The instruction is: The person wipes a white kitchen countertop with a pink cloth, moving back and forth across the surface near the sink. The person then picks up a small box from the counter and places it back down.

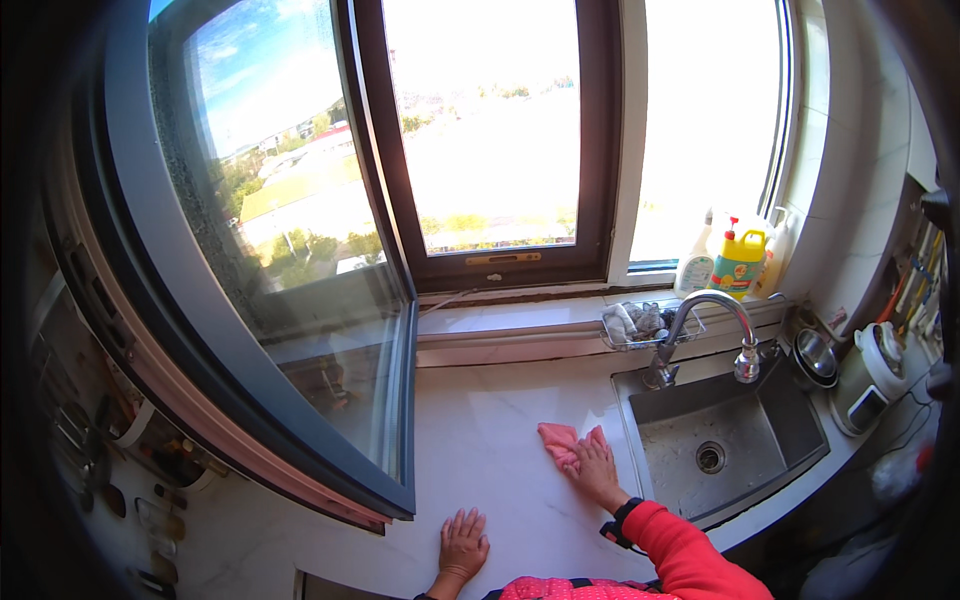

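A pink cloth [559, 444] lies crumpled on the white marbled countertop [495, 405], just left of the sink. My right hand [595, 466] presses on its right part, fingers spread over the fabric and palm down. My left hand [463, 541] rests flat on the counter near its front edge, holding nothing, with its fingers slightly apart. The stainless steel sink [720, 480] is beside my right hand, and a curved chrome faucet [709, 296] arches over it.
An inward-opened window sash [255, 352] reaches over the counter on the left. A wire rack [637, 341] and cleaning bottles [739, 259] stand behind the sink. Metal bowls [815, 356] and a white-green kitchen appliance [870, 382] are at the right. Jars [161, 517] stand at the far left.
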`<state>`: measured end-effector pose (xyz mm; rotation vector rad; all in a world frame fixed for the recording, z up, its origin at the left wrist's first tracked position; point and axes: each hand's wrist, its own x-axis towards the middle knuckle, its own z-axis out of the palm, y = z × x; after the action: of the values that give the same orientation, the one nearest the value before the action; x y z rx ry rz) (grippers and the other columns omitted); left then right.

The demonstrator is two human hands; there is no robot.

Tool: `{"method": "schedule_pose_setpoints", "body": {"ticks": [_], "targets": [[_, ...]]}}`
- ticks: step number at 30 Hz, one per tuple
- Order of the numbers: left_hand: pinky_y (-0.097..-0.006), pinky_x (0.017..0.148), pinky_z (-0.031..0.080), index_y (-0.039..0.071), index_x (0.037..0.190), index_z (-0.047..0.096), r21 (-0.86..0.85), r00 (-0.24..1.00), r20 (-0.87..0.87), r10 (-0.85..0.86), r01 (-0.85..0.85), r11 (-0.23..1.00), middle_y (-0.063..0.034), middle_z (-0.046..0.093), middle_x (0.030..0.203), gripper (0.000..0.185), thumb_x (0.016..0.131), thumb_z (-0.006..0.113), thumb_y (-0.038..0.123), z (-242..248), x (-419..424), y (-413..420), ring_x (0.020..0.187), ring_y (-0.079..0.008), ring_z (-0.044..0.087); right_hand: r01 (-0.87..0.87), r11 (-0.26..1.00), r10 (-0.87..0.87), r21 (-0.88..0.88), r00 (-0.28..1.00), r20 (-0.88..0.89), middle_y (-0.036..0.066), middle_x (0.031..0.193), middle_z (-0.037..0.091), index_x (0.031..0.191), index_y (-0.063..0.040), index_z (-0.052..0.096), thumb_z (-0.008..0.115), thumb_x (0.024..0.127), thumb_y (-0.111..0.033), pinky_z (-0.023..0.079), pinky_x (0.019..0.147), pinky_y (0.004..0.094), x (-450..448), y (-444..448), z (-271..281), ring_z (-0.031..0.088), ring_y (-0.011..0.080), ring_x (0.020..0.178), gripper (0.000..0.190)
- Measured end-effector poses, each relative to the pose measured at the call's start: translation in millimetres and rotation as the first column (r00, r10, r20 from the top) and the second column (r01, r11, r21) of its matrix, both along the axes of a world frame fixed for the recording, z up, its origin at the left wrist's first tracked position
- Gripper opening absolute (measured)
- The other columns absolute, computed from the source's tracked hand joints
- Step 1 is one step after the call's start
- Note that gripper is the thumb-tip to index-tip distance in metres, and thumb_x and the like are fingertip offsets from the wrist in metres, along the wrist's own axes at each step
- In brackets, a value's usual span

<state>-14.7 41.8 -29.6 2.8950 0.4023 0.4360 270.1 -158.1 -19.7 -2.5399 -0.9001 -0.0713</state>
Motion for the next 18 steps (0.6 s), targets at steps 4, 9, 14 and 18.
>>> {"method": "schedule_pose_setpoints", "body": {"ticks": [4,9,14,18], "targets": [[-0.051,0.117,0.026,0.015,0.135,0.058,0.011,1.0,0.013,-0.005,0.005,1.0,-0.0053,0.051,0.147,0.049,0.088,0.061,0.028,-1.2,0.1,-0.3,0.14,-0.0278,0.041,-0.192,0.981,0.192,-0.009,0.981,0.036,0.016,0.14,0.056,0.132,-0.015,0.06,0.063,0.093,-0.041,0.026,0.116,0.0541,-61.2,-1.0,-5.3,0.044,0.0389,0.136,0.048],[-0.0511,0.117,0.026,0.015,0.135,0.058,-0.02,1.0,0.025,-0.001,0.001,1.0,-0.0054,0.051,0.147,0.049,0.088,0.06,0.028,-2.6,0.1,-0.1,0.14,-0.0284,0.042,-0.53,0.845,0.532,-0.066,0.846,0.028,0.012,0.147,0.051,0.138,-0.02,0.057,0.063,0.093,-0.046,0.022,0.119,0.0557,-100.4,-0.9,-1.1,0.038,0.0325,0.145,0.052],[-0.0511,0.117,0.026,0.014,0.135,0.058,-0.019,1.0,0.022,-0.003,0.004,1.0,-0.0054,0.051,0.147,0.049,0.088,0.06,0.027,-1.9,0.8,-0.1,0.14,-0.0282,0.041,-0.399,0.91,0.403,-0.114,0.915,0.013,0.01,0.152,0.046,0.142,-0.023,0.051,0.06,0.095,-0.047,0.019,0.121,0.0555,-44.6,-0.2,7.2,0.032,0.0279,0.149,0.054],[-0.051,0.118,0.026,0.014,0.135,0.058,-0.01,1.0,0.007,-0.002,0.002,1.0,-0.0053,0.051,0.147,0.048,0.088,0.06,0.027,-0.5,0.6,-0.6,0.141,-0.028,0.041,-0.096,0.995,0.095,-0.036,0.995,-0.04,0.011,0.149,0.049,0.14,-0.021,0.053,0.063,0.092,-0.046,0.02,0.12,0.054,2.8,-17.9,7.1,0.035,0.0287,0.146,0.055]]}}
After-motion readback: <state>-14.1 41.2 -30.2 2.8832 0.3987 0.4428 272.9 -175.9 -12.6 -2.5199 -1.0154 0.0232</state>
